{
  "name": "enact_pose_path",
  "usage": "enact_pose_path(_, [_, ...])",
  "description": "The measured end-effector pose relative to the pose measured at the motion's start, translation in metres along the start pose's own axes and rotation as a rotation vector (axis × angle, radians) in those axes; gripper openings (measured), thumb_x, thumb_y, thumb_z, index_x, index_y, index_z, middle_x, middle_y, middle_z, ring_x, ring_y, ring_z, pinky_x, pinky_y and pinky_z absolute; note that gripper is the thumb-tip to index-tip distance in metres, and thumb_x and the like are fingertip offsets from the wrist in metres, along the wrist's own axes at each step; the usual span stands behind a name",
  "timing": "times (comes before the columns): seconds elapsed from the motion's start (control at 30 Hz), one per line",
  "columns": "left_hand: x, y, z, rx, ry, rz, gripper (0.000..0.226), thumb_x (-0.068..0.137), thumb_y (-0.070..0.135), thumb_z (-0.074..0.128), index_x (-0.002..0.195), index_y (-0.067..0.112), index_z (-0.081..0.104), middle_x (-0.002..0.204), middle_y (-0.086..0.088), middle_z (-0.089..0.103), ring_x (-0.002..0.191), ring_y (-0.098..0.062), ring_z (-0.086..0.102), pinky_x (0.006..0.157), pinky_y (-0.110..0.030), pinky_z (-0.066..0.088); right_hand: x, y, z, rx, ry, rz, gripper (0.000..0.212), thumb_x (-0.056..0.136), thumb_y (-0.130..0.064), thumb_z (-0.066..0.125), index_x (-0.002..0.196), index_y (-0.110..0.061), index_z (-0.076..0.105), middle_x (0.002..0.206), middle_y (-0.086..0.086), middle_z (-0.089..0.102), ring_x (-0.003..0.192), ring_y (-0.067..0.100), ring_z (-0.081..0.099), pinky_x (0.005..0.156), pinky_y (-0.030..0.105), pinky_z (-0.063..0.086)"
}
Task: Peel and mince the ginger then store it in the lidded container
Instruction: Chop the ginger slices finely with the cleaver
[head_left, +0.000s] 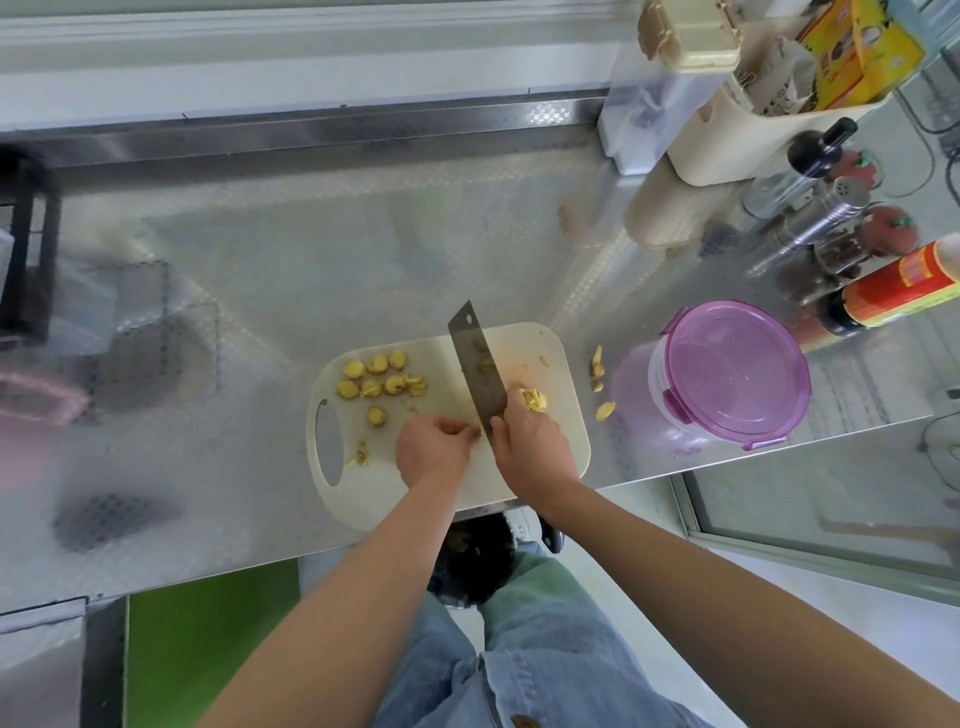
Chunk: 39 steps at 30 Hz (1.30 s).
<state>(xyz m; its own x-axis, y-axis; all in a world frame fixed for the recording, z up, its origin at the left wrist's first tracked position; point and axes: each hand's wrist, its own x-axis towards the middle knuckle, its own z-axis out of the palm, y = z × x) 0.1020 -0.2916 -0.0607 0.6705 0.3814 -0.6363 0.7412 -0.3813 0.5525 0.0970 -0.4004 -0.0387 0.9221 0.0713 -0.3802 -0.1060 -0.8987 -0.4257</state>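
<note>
Handle of the cleaver (475, 364) hidden inside the right hand (530, 441). We cannot tell what the left hand (434, 447) pinches, if anything; its curled fingers cover it. Black rack (28, 249) cut off at left edge.

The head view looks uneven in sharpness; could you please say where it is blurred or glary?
Head view: sharp at centre, where the right hand grips the cleaver and the left hand pinches ginger on the cutting board; the steel counter smears into blur at its left edge; its sheen mirrors the purple-lidded container.
</note>
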Motion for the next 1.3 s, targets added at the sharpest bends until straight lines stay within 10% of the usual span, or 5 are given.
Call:
enact_pose_path(1.07, [0.0, 0.001, 0.003, -0.003, 0.017, 0.014, 0.012, 0.08, 0.021, 0.068, 0.088, 0.022, 0.077, 0.086, 0.0, 0.074, 0.075, -0.016, 0.061, 0.063, -0.022, 0.04, -0.005, -0.004, 0.004, -0.04, -0.075, 0.006, 0.011, 0.102, -0.022, 0.035, 0.095, -0.017, 0.029, 0.075, 0.004, 0.048, 0.067, 0.027, 0.046, 0.059, 0.034, 0.035])
enact_pose_path(1.3, [0.003, -0.003, 0.004, 0.043, -0.008, 0.065, 0.012, 0.081, 0.031, 0.07, 0.085, 0.023, 0.078, 0.077, 0.003, 0.073, 0.076, -0.016, 0.066, 0.06, -0.023, 0.041, 0.002, 0.004, 0.004, 0.019, 0.008, 0.065, 0.027, 0.101, -0.021, 0.036, 0.123, -0.005, 0.04, 0.079, 0.011, 0.055, 0.075, 0.035, 0.057, 0.057, 0.034, 0.036])
